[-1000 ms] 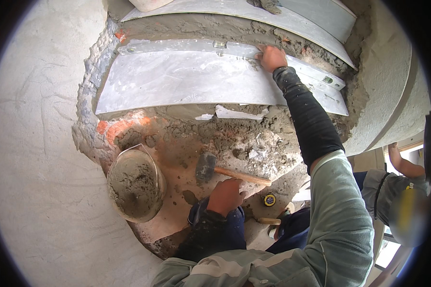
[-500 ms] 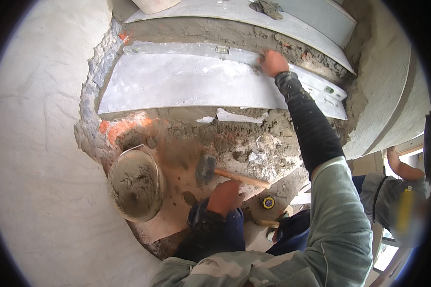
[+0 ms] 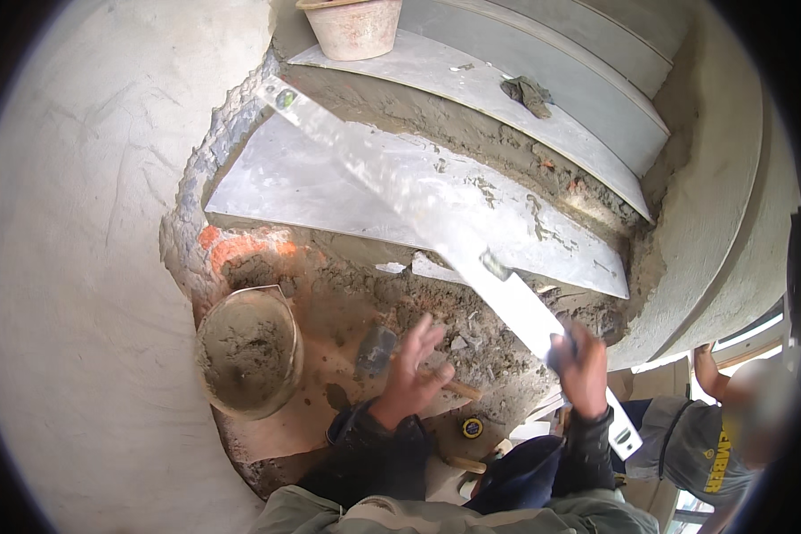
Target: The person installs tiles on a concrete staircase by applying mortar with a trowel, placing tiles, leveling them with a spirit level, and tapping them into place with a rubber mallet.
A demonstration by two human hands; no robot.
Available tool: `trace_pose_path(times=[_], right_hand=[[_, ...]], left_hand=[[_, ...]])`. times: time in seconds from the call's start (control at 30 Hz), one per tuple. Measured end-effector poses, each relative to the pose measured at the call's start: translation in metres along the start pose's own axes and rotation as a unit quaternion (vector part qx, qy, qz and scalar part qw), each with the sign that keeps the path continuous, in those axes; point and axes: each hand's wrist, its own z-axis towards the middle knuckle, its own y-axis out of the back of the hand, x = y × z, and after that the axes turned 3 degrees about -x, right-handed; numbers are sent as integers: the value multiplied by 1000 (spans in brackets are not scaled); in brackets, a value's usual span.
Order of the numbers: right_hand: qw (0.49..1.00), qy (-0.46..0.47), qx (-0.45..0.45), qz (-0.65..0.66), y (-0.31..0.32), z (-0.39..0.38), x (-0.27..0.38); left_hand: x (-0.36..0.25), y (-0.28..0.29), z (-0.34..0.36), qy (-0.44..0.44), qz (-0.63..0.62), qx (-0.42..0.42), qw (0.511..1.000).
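Across grey slab (image 3: 311, 182): long alu level (image 3: 418, 200), mortar-smeared, in rt hand (image 3: 586, 369).

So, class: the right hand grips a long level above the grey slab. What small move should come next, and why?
Probably lower the level flat onto the slab. The right hand grips its near end and it hangs diagonally, blurred, across the slab that lies on mortar. The left hand is open above the mallet, free to steady it.

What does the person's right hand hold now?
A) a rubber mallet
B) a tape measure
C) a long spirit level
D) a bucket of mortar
C: the right hand is closed around the near end of the long spirit level, which reaches diagonally across the grey stone step slab.
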Motion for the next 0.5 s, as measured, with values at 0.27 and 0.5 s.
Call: trace_pose_path(times=[0.27, 0.5], right_hand=[[995, 47, 74, -44, 46, -154, -24], [980, 128, 103, -113, 54, -204, -46]], left_hand=[[-144, 132, 116, -164, -383, -215, 883], [-225, 170, 183, -155, -276, -285, 905]])
